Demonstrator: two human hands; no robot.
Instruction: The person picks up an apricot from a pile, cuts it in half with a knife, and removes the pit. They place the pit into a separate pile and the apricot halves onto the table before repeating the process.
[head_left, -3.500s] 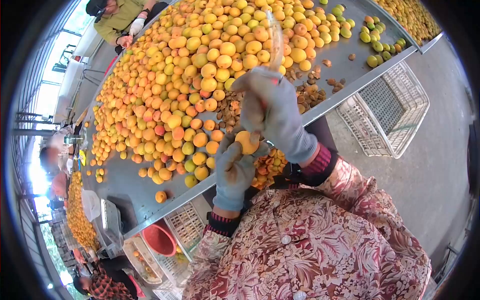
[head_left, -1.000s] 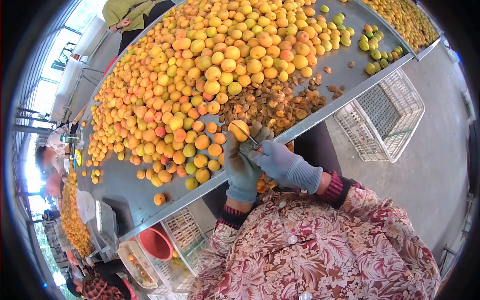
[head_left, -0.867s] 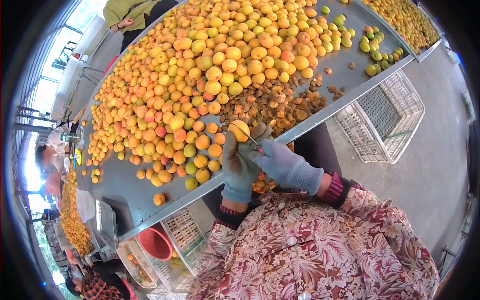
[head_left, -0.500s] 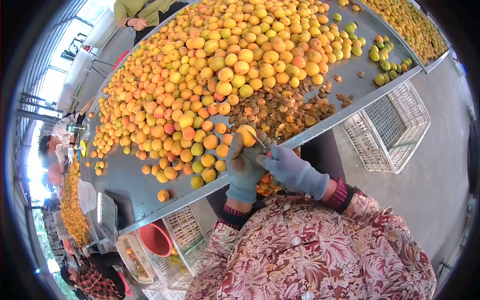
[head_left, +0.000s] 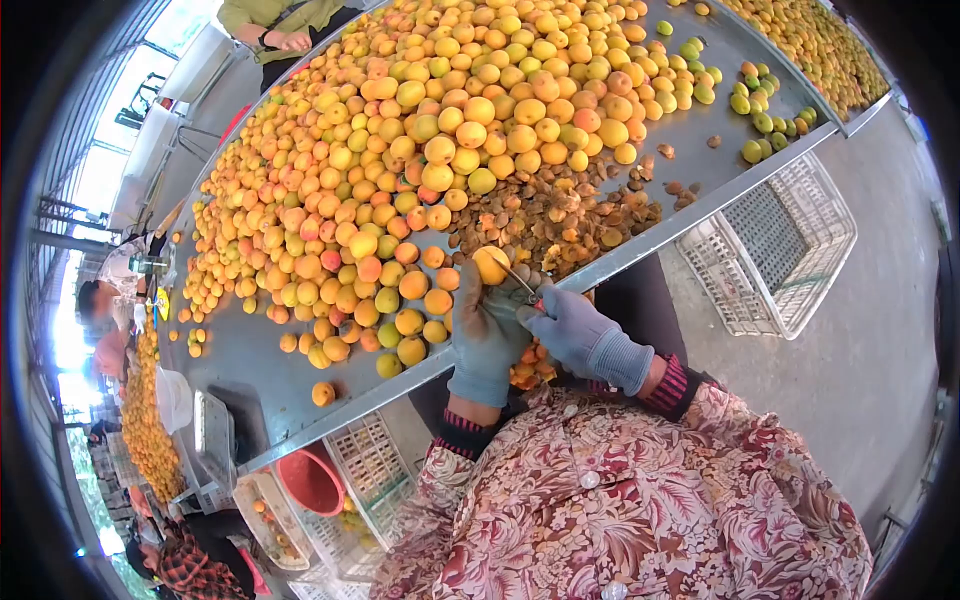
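Over the table's near edge, my gloved left hand (head_left: 485, 335) is closed around a yellow-orange apricot (head_left: 490, 265). In my gloved right hand (head_left: 578, 332) is a small knife (head_left: 521, 281) with a red handle, its thin blade touching the apricot's side. Just beyond both hands lies a heap of brown apricot pits (head_left: 560, 215) on the metal table (head_left: 265, 365). A large pile of whole apricots (head_left: 400, 150) spreads behind it. Below my hands, partly covered by them, are orange pieces of cut fruit (head_left: 530, 368).
A white plastic crate (head_left: 735, 290) stands on the floor at right. Below the table at left are a red bucket (head_left: 308, 482) and more crates (head_left: 372, 455). Greenish apricots (head_left: 765, 125) lie at the table's right end. A person in a green top (head_left: 290, 25) is across the table.
The view has shifted slightly. My left hand still holds the apricot and my right hand the knife, with little visible movement between them.
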